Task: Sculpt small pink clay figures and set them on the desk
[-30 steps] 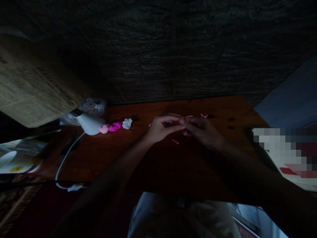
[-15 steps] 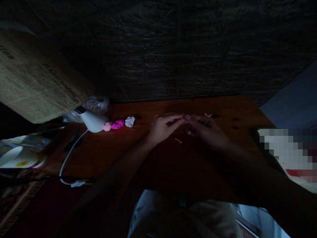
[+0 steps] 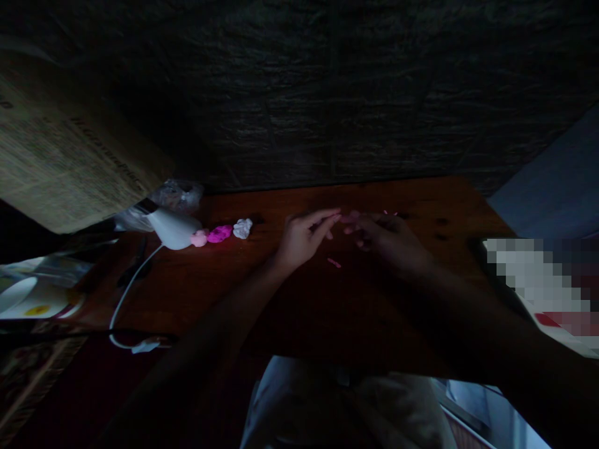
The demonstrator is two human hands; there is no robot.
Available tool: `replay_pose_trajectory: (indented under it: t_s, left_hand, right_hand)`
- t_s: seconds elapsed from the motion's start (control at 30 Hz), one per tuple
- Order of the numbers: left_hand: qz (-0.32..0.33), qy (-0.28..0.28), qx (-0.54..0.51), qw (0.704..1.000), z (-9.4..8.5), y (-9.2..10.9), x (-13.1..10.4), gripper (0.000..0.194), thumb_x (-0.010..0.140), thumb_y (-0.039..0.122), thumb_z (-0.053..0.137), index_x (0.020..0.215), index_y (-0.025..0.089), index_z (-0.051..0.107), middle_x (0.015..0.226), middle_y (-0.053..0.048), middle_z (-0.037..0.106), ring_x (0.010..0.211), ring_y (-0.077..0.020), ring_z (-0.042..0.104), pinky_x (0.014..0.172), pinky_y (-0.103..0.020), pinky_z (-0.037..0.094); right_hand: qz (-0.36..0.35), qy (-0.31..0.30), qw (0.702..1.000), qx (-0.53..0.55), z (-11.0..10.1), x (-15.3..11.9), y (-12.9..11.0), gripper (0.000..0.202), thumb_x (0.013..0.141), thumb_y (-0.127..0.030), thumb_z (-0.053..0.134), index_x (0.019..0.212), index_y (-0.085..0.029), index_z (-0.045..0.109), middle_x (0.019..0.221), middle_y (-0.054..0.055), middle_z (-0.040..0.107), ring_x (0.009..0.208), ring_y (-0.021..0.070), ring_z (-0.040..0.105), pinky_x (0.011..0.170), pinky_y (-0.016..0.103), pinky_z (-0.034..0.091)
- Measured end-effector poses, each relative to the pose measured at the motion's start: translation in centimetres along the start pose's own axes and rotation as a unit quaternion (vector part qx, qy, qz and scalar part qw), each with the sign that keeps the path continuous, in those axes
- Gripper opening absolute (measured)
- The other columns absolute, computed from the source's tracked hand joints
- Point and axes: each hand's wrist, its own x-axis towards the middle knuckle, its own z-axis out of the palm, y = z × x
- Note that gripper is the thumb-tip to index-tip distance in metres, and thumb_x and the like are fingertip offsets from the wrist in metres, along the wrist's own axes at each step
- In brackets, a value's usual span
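My left hand (image 3: 299, 240) is closed in a pinch above the wooden table, with a tiny bit of pink modelling clay (image 3: 337, 212) at its fingertips. Just to the right, my right hand (image 3: 393, 240) has its thumb and forefinger pressed together. Whatever lies between them is too small and dark to make out. A narrow gap separates the two hands' fingertips. Below them a thin pink clay strip (image 3: 334, 262) lies on the table. Another small pink piece (image 3: 390, 213) rests behind my right hand.
Light pink (image 3: 199, 237), magenta (image 3: 219, 234) and white clay lumps (image 3: 243, 228) sit in a row on the left, beside a white device (image 3: 174, 228) with a cable. A paper bag (image 3: 79, 149), a cup (image 3: 37, 298) and a dark stone-patterned wall (image 3: 290, 93) surround the table (image 3: 210, 287).
My fingertips, close together before, have drawn slightly apart, my left hand's to the left. The whole view has shifted a little; the clay lumps stay in place on the table.
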Motion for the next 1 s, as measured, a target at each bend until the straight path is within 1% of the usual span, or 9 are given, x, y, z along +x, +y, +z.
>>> replay_pose_trajectory:
  t_s: [0.1,0.17,0.23,0.4,0.53,0.63,0.73,0.9,1.0]
  left_hand:
    - [-0.033,0.002,-0.046,0.998,0.0,-0.1,0.2,0.027,0.098,0.038,0.066,0.109,0.016,0.077,0.076,-0.003,0.079,0.057,-0.0091,0.067,0.057,-0.021,0.053]
    - [-0.050,0.006,-0.079,0.996,0.0,-0.1,0.4,0.029,0.097,0.041,0.066,0.106,0.015,0.076,0.087,-0.006,0.081,0.056,-0.0080,0.066,0.050,-0.019,0.049]
    - [-0.055,0.012,-0.096,0.994,0.0,-0.1,0.5,0.031,0.097,0.043,0.066,0.102,0.014,0.075,0.092,-0.008,0.081,0.054,-0.0070,0.065,0.046,-0.019,0.046]
    - [-0.062,0.010,-0.088,0.994,-0.1,0.3,0.5,0.032,0.095,0.046,0.067,0.093,0.015,0.073,0.084,-0.006,0.080,0.054,-0.0067,0.065,0.051,-0.019,0.050]
    - [-0.065,-0.002,-0.093,0.994,-0.2,0.8,0.6,0.032,0.093,0.047,0.070,0.088,0.016,0.071,0.075,-0.003,0.077,0.054,-0.0077,0.066,0.053,-0.019,0.052]
    - [-0.057,-0.008,-0.105,0.993,-0.2,1.1,0.6,0.035,0.089,0.050,0.073,0.084,0.016,0.070,0.077,-0.004,0.078,0.054,-0.0080,0.066,0.054,-0.020,0.053]
    - [-0.068,-0.019,-0.112,0.991,0.0,1.2,0.6,0.039,0.088,0.053,0.075,0.082,0.015,0.070,0.079,-0.005,0.078,0.055,-0.0083,0.067,0.054,-0.020,0.054]
    - [-0.089,-0.024,-0.132,0.987,0.1,0.4,0.5,0.041,0.084,0.055,0.077,0.081,0.015,0.071,0.072,-0.003,0.076,0.049,-0.0064,0.060,0.048,-0.019,0.047]
    - [-0.049,-0.011,-0.100,0.994,0.1,0.2,0.5,0.033,0.086,0.049,0.077,0.085,0.016,0.075,0.073,-0.002,0.075,0.054,-0.0070,0.060,0.051,-0.020,0.047]
  right_hand:
    - [0.004,0.002,1.000,-0.003,0.0,0.0,-0.1,0.057,0.060,-0.071,0.084,0.083,-0.019,0.079,0.083,0.006,0.073,0.062,0.0108,0.054,0.055,0.025,0.041]
    - [0.004,0.005,1.000,-0.006,0.0,0.0,0.0,0.056,0.062,-0.071,0.083,0.083,-0.019,0.079,0.083,0.005,0.072,0.062,0.0104,0.054,0.055,0.025,0.040]
    - [0.002,0.003,1.000,-0.012,-0.1,0.0,0.1,0.055,0.064,-0.071,0.082,0.083,-0.019,0.078,0.082,0.005,0.071,0.062,0.0107,0.053,0.055,0.025,0.040]
    - [-0.018,-0.011,0.999,-0.037,-0.1,0.1,0.3,0.053,0.071,-0.070,0.078,0.083,-0.019,0.077,0.082,0.006,0.072,0.062,0.0121,0.054,0.054,0.026,0.041]
    - [-0.017,-0.009,0.999,-0.040,-0.1,0.0,0.2,0.051,0.071,-0.069,0.079,0.082,-0.019,0.077,0.083,0.006,0.073,0.062,0.0115,0.055,0.055,0.026,0.042]
    - [-0.014,-0.009,0.999,-0.043,0.0,0.0,0.2,0.049,0.073,-0.067,0.078,0.082,-0.019,0.077,0.084,0.006,0.074,0.062,0.0110,0.055,0.055,0.026,0.043]
    - [-0.016,-0.007,0.998,-0.053,0.0,-0.1,0.1,0.046,0.075,-0.065,0.078,0.082,-0.019,0.077,0.085,0.007,0.075,0.063,0.0116,0.056,0.055,0.025,0.043]
    - [-0.017,-0.019,0.999,-0.044,0.1,-0.2,0.0,0.050,0.070,-0.067,0.081,0.081,-0.019,0.076,0.087,0.007,0.075,0.064,0.0117,0.056,0.055,0.025,0.043]
    - [-0.001,-0.020,1.000,-0.015,0.1,-0.1,0.0,0.053,0.062,-0.068,0.085,0.077,-0.019,0.074,0.082,0.005,0.073,0.062,0.0108,0.055,0.054,0.024,0.041]
